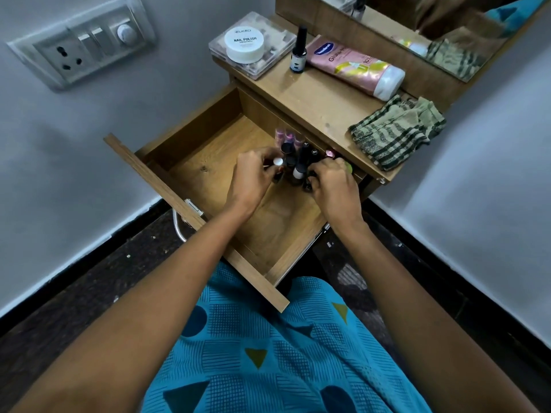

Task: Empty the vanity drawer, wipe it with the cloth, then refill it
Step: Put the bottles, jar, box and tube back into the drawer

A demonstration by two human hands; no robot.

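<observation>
The wooden vanity drawer [208, 162] is pulled wide open below me. Several small nail polish bottles [293, 150] stand bunched at its far right, some with pink caps, some dark. My left hand [253, 174] curls its fingers round bottles on the left of the bunch, one with a white cap. My right hand [331, 183] grips bottles on the right side, fingers curled. The green striped cloth [396, 132] lies folded on the vanity top, to the right of the drawer.
On the vanity top [313, 96] sit a clear box [277, 58] with a white nail polish jar [244, 44] on it, one upright dark bottle [299, 52] and a pink lotion tube [354, 67] lying down. A mirror [417, 25] stands behind. A switch panel [83, 43] is on the left wall.
</observation>
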